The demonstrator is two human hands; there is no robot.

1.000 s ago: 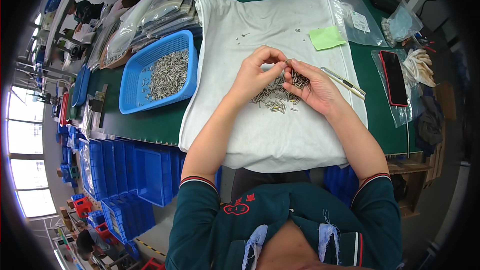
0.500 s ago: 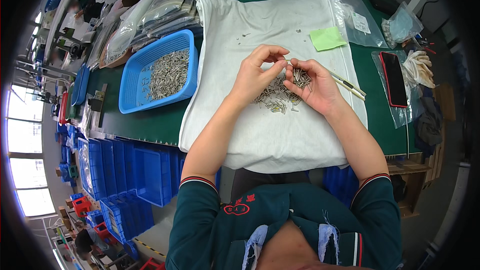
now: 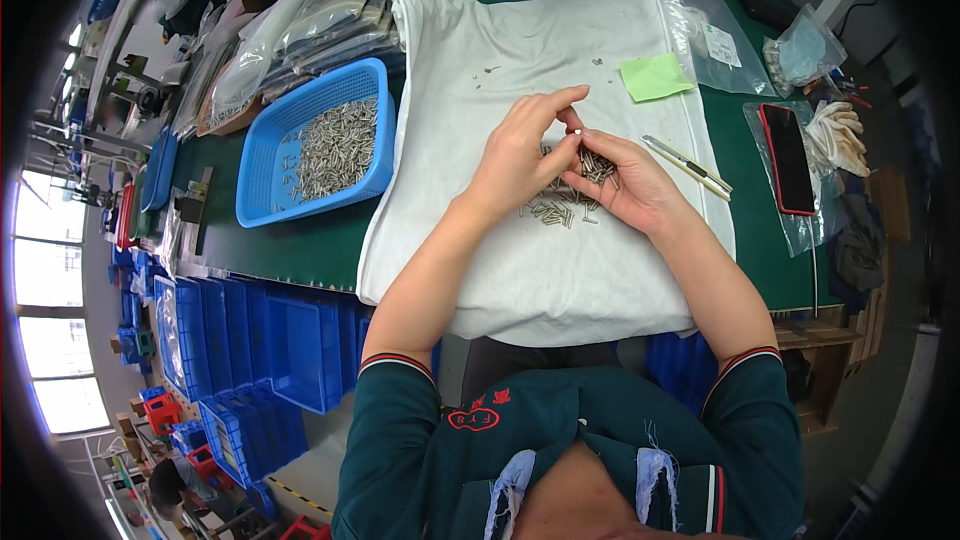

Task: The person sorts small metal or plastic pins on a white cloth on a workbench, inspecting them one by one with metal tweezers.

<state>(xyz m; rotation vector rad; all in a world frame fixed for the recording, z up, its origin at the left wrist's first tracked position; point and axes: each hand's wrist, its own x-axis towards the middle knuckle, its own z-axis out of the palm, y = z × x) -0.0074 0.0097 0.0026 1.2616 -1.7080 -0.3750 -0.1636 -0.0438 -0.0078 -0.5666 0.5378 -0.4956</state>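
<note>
My left hand [image 3: 520, 152] and my right hand [image 3: 632, 183] meet over a white cloth [image 3: 480, 285]. Thumbs and index fingers pinch together around one small metal pin [image 3: 577, 131], of which only a bright end shows. Beneath the hands lies a loose pile of small silvery metal pins [image 3: 562, 210], partly hidden by my fingers. To the left, a blue plastic basket [image 3: 262, 185] holds many more pins of the same look [image 3: 340, 150].
A slim cutter-like tool [image 3: 690, 168] lies right of my right hand. Beyond it are a green paper slip [image 3: 655, 79], a red-edged phone [image 3: 787, 160] and white gloves [image 3: 838, 135]. Bagged stock [image 3: 335, 15] is stacked at the far left. Blue bins [image 3: 300, 350] stand below the table's left edge.
My hands have come closer together, and the right fingers have shifted slightly left. The pin between the fingertips has turned, now showing an end instead of its side.
</note>
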